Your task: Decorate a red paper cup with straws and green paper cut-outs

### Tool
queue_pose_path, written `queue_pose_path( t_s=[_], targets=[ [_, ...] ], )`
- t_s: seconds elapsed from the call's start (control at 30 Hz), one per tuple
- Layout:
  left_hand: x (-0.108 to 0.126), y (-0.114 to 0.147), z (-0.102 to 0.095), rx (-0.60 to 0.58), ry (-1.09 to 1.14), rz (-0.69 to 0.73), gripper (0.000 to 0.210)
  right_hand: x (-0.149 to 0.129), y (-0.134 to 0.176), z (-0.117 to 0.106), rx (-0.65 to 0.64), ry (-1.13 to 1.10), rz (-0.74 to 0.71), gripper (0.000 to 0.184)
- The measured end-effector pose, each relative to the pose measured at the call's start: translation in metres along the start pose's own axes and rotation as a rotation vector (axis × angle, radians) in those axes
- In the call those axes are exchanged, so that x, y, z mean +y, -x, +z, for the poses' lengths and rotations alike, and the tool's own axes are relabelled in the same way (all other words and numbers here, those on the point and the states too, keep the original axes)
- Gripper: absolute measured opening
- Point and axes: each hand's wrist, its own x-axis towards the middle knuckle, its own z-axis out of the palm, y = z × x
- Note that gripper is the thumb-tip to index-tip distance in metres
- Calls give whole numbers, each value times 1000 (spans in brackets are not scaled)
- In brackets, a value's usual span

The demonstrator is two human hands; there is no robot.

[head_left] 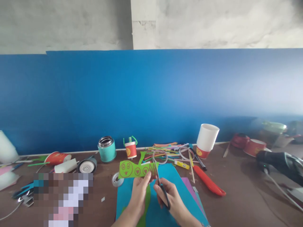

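Green paper in left grip

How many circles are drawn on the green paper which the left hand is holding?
3 visible: a large face circle at the left end of the green paper, and two smaller heart circles side by side to its right. The thumb of the left hand may hide more.

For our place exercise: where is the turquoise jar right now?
In the head view's left half, the turquoise jar stands by the blue partition, left of the small green-armed cup.
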Motion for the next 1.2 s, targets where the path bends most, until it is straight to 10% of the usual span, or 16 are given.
queue_pose_path(
  t_s=[1.2],
  targets=[
    [2,-16,-19,-125,-35,73,30,0,-6,-3,7,156,145,44]
  ],
)
